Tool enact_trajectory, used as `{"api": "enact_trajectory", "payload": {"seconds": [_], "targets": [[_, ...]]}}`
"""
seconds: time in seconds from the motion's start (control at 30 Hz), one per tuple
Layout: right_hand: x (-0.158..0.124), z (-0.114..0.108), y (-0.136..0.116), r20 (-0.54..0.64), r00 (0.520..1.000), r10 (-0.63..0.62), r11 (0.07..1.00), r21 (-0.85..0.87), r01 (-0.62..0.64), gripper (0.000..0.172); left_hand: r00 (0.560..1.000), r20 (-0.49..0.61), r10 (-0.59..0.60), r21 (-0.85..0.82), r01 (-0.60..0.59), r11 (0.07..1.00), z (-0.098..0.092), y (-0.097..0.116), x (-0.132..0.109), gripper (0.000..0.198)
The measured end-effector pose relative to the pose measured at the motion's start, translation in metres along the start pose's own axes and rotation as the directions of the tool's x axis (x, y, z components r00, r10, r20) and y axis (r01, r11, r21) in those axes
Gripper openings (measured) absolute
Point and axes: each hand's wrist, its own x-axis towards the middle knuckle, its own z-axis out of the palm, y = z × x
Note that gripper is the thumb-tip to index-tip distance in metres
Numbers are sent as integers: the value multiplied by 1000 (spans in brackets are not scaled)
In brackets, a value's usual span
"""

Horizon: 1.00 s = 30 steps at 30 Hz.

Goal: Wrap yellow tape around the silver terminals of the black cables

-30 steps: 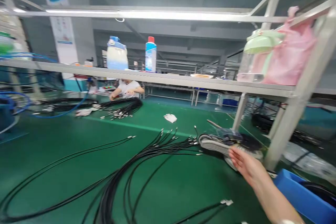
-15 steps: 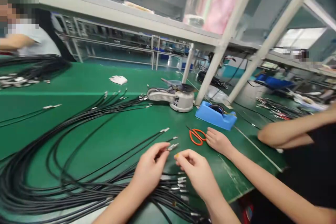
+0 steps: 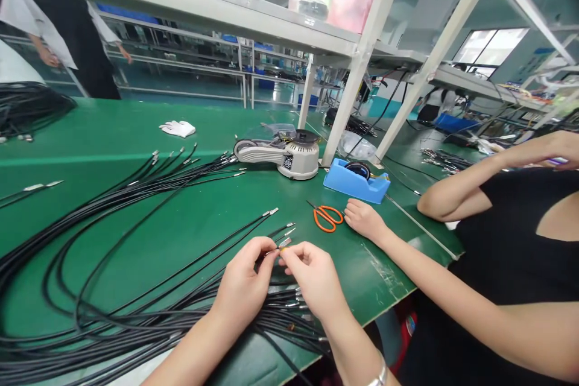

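Black cables with silver metal tips fan across a green bench mat, most of them running from the left side of the view to a loose bunch under the person's wrists. The left hand has its fingers curled closed around one cable near its end, and the right hand has its fingertips pressed together at the same spot, close against the left fingers. The silver tip sticks out just above them. Other tips point toward the bench's front edge, which runs diagonally just beyond the right forearm, and cables cross that edge at the bottom of the view. Open mat lies ahead of the hands, up to orange-handled scissors, a blue tape dispenser and a grey electric tape dispenser near the shelf legs. A seated co-worker's hand rests flat on the mat just beside the scissors, fingers together, while the co-worker's other hand is raised well apart at the right. White gloves lie on the far mat, well away from the cables.
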Motion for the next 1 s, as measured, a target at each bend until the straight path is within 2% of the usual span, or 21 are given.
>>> {"api": "enact_trajectory", "payload": {"seconds": [0.17, 0.3, 0.67, 1.0], "targets": [[0, 2, -3, -41, 999, 25, 1000, -2, -25, 21, 991, -17, 134, 56, -133, 990, -1, -1, -1, 16], [0, 3, -6, -55, 998, 19, 1000, 8, -19, 19, 980, -14, 197, 52, -196, 979, -2, 0, -1, 21], [-1, 3, -14, -61, 998, -3, 1000, 8, 3, 14, 971, -21, 237, 54, -235, 970, -4, -1, -2, 24], [-1, 4, -15, -68, 998, -9, 1000, 15, 10, 12, 978, -20, 209, 57, -208, 977, -3, -3, -3, 22]]}}
